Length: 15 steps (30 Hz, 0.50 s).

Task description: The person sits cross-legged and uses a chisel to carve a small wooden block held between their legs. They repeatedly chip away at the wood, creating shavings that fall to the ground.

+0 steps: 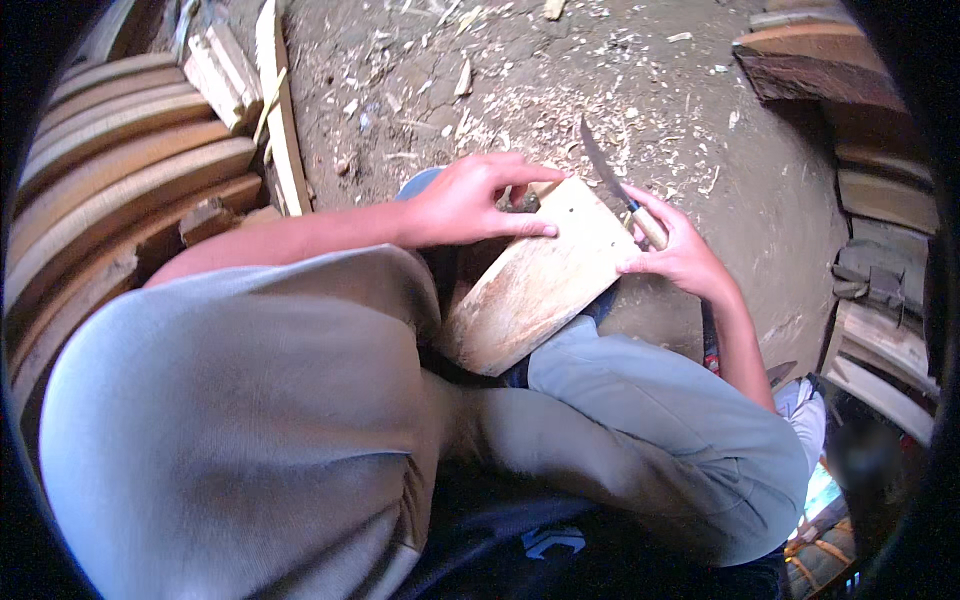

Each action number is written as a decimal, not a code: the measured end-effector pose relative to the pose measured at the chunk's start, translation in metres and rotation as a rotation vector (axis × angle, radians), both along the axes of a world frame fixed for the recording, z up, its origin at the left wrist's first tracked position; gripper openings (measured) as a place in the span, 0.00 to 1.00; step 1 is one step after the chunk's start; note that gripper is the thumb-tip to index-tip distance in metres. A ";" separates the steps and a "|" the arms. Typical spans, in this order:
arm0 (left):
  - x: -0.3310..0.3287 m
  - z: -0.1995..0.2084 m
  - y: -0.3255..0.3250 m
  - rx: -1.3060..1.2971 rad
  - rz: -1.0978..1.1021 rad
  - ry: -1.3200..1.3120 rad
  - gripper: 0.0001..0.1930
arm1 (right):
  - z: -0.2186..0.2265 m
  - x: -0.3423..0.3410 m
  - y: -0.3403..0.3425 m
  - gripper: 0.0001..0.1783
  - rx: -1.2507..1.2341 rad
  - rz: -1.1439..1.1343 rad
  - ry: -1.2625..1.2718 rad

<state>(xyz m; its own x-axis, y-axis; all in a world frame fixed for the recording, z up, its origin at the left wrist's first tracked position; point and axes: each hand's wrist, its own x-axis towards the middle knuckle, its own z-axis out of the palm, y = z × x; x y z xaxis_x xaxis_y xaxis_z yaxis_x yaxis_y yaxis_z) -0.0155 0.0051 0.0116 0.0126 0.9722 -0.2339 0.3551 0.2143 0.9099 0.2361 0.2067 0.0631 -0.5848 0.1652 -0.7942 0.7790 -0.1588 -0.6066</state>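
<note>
A pale wooden board with a few small dark holes near its far end rests tilted between my legs. My left hand grips its far left edge, the thumb on the face and the index finger stretched along the far end. In my right hand is a knife with a dark curved blade and a light wooden handle. The blade points up and away, beyond the board's far right corner. My right thumb also touches the board's right edge. Some fingers of both hands are hidden.
Curved wooden planks are stacked at the left, and a long narrow strip lies beside them. More wood pieces line the right side. Wood shavings cover the dirt floor ahead.
</note>
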 end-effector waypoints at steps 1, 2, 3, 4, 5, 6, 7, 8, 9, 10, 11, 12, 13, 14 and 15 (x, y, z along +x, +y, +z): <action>0.005 -0.002 0.014 0.002 -0.013 -0.073 0.35 | 0.007 0.009 0.005 0.60 0.027 -0.034 -0.025; 0.005 0.004 0.014 -0.040 -0.005 -0.106 0.35 | 0.001 0.010 0.003 0.60 0.030 -0.019 0.026; 0.004 0.009 0.014 -0.082 0.002 -0.139 0.35 | -0.003 0.011 0.004 0.59 0.006 -0.014 0.043; 0.003 0.011 0.014 -0.150 -0.018 -0.128 0.37 | -0.007 0.010 0.004 0.59 -0.016 -0.011 0.058; 0.005 0.006 0.014 -0.209 -0.025 -0.153 0.39 | -0.008 0.010 0.006 0.59 -0.024 -0.010 0.063; 0.005 -0.002 0.010 -0.261 -0.037 -0.182 0.41 | -0.006 0.009 0.007 0.59 -0.030 -0.010 0.081; -0.002 -0.010 0.009 -0.310 -0.064 -0.198 0.43 | -0.012 0.004 0.008 0.59 -0.055 0.037 0.063; -0.001 -0.012 0.012 -0.346 -0.086 -0.185 0.46 | -0.012 0.003 0.009 0.60 -0.074 0.056 0.074; -0.001 -0.012 0.014 -0.369 -0.119 -0.176 0.48 | -0.011 0.005 0.012 0.60 -0.093 0.078 0.085; -0.002 -0.014 0.015 -0.394 -0.145 -0.168 0.50 | -0.013 0.007 0.012 0.60 -0.092 0.081 0.108; -0.003 -0.016 0.017 -0.420 -0.167 -0.160 0.51 | -0.017 0.009 0.012 0.60 -0.092 0.087 0.130; -0.004 -0.020 0.020 -0.434 -0.201 -0.152 0.52 | -0.019 0.009 0.013 0.61 -0.091 0.096 0.151; -0.004 -0.023 0.018 -0.439 -0.191 -0.178 0.52 | -0.021 0.010 0.012 0.61 -0.097 0.089 0.159; -0.004 -0.027 0.015 -0.443 -0.180 -0.206 0.52 | -0.023 0.010 0.013 0.61 -0.103 0.083 0.166; -0.006 -0.030 0.011 -0.448 -0.166 -0.233 0.52 | -0.025 0.010 0.012 0.61 -0.109 0.079 0.172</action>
<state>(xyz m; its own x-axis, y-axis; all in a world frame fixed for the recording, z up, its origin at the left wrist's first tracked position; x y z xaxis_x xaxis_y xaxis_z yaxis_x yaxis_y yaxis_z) -0.0212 0.0158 -0.0181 0.2594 0.7582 -0.5982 0.2163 0.5581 0.8011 0.2465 0.2191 0.0378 -0.7208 0.0318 -0.6924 0.6783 -0.1733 -0.7141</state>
